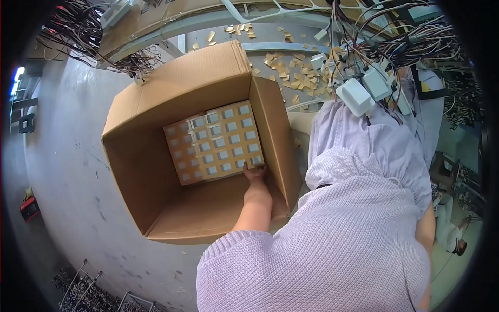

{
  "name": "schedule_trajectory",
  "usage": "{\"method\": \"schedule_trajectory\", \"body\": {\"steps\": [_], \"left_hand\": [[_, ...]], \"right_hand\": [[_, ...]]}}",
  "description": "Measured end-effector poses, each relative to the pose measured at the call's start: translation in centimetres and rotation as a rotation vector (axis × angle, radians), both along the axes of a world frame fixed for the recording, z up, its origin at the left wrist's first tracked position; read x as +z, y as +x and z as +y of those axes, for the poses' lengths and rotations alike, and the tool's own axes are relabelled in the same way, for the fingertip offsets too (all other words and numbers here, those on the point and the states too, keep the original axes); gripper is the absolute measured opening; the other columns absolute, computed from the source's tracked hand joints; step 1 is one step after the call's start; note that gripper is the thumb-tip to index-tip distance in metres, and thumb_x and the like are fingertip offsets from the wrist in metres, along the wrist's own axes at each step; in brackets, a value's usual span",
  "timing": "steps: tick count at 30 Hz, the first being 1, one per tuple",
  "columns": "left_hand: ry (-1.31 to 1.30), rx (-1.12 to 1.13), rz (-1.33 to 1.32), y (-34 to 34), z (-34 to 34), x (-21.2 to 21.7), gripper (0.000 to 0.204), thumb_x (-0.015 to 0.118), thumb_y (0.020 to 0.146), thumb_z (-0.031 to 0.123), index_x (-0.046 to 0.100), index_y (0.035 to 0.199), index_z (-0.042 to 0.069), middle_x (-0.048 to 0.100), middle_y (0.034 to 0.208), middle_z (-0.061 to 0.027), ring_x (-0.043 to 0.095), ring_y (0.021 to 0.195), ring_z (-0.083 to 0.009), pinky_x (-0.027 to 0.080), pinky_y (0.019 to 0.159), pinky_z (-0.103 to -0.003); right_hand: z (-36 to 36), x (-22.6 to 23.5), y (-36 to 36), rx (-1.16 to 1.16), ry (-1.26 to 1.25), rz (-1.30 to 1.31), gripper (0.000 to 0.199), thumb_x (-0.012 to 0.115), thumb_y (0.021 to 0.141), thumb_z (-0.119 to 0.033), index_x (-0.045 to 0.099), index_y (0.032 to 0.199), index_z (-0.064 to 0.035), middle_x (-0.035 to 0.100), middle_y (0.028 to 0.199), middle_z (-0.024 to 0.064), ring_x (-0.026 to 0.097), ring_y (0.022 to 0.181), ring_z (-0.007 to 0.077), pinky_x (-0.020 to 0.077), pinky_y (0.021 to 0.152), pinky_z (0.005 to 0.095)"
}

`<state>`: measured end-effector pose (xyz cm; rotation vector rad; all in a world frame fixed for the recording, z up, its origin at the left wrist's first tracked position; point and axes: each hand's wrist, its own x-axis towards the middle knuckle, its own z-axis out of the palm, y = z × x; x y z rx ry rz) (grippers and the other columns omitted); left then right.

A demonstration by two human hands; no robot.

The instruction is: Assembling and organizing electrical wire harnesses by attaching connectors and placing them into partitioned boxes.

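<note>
A large open cardboard box (171, 67) stands on the floor to my left. Inside it lies a brown cardboard tray (215, 151) with rows of square, pale-looking openings and strips of clear tape across it, tilted relative to the box walls. My left hand (254, 172) reaches into the box and grips the tray's near right corner, the thumb on top and the other fingers curled at the edge. My right arm (427, 229) runs down along my right side, and its hand does not show.
White plastic housings (355, 97) with bundles of wires hang over my lap from a bench (150, 39) ahead. Small cardboard scraps (299, 78) litter the floor beneath it. A red object (29, 208) lies far left, and wire racks (83, 291) stand at lower left. Another person (451, 229) is at far right.
</note>
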<state>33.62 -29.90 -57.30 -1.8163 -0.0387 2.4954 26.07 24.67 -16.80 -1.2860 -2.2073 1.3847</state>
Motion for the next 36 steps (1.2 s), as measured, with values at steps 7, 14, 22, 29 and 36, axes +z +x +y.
{"method": "schedule_trajectory", "body": {"steps": [7, 14, 22, 29, 36], "left_hand": [[0.120, -0.009, -0.173, -1.9, 1.1, 0.0, 0.041, 0.063, 0.080, 0.044, 0.057, 0.107, 0.014, 0.058, 0.099, -0.0033, 0.054, 0.090, -0.0216, 0.041, 0.084, -0.046], [-0.018, -0.173, 0.047, -0.6, -3.5, -7.3, 0.017, 0.057, 0.089, 0.018, 0.055, 0.101, 0.006, 0.059, 0.099, -0.0085, 0.058, 0.083, -0.0232, 0.051, 0.067, -0.040], [-1.296, -1.278, 0.285, -2.3, -6.0, 4.1, 0.029, 0.054, 0.085, 0.014, 0.063, 0.109, 0.001, 0.065, 0.102, -0.0087, 0.061, 0.089, -0.0267, 0.050, 0.081, -0.039], [-0.293, 0.080, -0.051, -6.9, -19.6, 12.4, 0.037, 0.041, 0.090, 0.027, 0.056, 0.117, 0.007, 0.062, 0.116, -0.0122, 0.062, 0.104, -0.0309, 0.051, 0.086, -0.049], [-0.409, 0.096, -0.051, -9.7, -23.4, 31.7, 0.018, 0.046, 0.073, 0.009, 0.054, 0.089, 0.004, 0.061, 0.090, -0.0136, 0.061, 0.087, -0.0317, 0.053, 0.076, -0.050]], "right_hand": [[0.5, 1.0, -2.8, 0.011, 0.047, 0.061, 0.028, 0.044, 0.098, -0.033, 0.060, 0.096, -0.0092, 0.058, 0.079, 0.0008, 0.049, 0.066, 0.0113, 0.0375, 0.060, 0.0260], [1.4, 0.3, -2.8, -0.024, -0.006, 0.151, 0.029, 0.044, 0.098, -0.032, 0.060, 0.095, -0.0088, 0.060, 0.082, 0.0019, 0.050, 0.069, 0.0124, 0.0386, 0.062, 0.0270], [7.9, -1.6, -4.5, -0.011, -0.014, 0.237, 0.029, 0.044, 0.098, -0.032, 0.061, 0.095, -0.0084, 0.062, 0.084, 0.0032, 0.052, 0.072, 0.0137, 0.0400, 0.065, 0.0282], [7.3, 5.2, -14.4, 0.074, 0.185, 0.593, 0.032, 0.042, 0.099, -0.032, 0.060, 0.090, -0.0068, 0.063, 0.086, 0.0027, 0.052, 0.072, 0.0095, 0.0386, 0.064, 0.0257], [-18.2, 16.6, -18.3, 1.063, 0.071, 0.449, 0.017, 0.046, 0.095, -0.012, 0.049, 0.081, -0.0035, 0.050, 0.070, 0.0032, 0.048, 0.064, 0.0143, 0.0407, 0.060, 0.0300]]}}
